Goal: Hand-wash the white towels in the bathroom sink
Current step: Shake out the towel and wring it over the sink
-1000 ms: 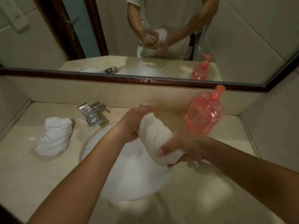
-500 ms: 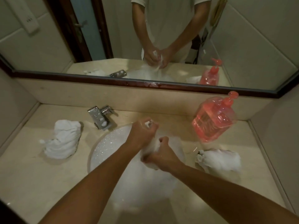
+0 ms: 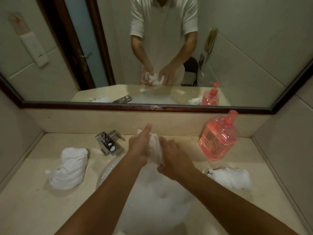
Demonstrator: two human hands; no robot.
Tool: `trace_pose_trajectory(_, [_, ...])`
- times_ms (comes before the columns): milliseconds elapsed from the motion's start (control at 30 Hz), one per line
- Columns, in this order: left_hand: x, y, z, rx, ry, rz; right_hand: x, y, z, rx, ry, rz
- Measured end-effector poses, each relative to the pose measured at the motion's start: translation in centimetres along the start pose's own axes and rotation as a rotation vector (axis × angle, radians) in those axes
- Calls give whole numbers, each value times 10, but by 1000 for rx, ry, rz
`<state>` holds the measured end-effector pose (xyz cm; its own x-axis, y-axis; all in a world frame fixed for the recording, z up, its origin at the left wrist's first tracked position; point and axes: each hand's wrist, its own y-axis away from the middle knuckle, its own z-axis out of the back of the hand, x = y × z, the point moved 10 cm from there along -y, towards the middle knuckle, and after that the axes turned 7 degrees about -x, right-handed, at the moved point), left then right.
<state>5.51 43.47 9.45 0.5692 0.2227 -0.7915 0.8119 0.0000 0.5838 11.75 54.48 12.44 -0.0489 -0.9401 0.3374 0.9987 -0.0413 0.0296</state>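
A wide mirror with dark wooden frame (image 3: pixel 254 48) hangs above the beige stone counter (image 3: pixel 25 209). In the counter sits the round white sink (image 3: pixel 108 168), full of white foam (image 3: pixel 160 200). A pink transparent pump bottle (image 3: pixel 218 141) stands at the back right. One crumpled white towel (image 3: pixel 67 168) lies on the counter left of the sink, another white towel (image 3: pixel 232 178) on its right. Above the foam, the left hand (image 3: pixel 138 148) and the right hand (image 3: pixel 172 158) grip a third, twisted white towel (image 3: pixel 155 150) between them (the left thumb is stretched toward the mirror).
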Motion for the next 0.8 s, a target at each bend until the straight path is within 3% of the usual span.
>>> trace_pose_trajectory(67, [-15, 12, -16, 239, -119, -92, -10, 2, 11, 39, -312, -125])
trace_pose_trajectory(167, [-41, 14, -8, 337, -162, -328, -10, 6, 21, 140, -849, -233])
trace_pose_trajectory(267, [-35, 17, -20, 563, 22, -236, 13, 20, 11, 395, -1327, -265])
trace_pose_trajectory(400, [-37, 39, -48, 771, 174, -177, 36, 45, -9, 738, -1669, -299])
trace_pose_trajectory(500, [-39, 38, -49, 709, 261, -174, 35, 54, -16, 805, -1792, -283])
trace_pose_trajectory(633, [-26, 38, -53, 701, 205, -107, 25, 70, -17, 807, -1840, -330])
trace_pose_trajectory(733, [-16, 47, -58, 817, 208, 25, 24, 80, -5, 812, -1718, -273])
trace_pose_trajectory(800, [-17, 54, -56, 800, 134, 41, 22, 84, 6, 768, -1535, -289])
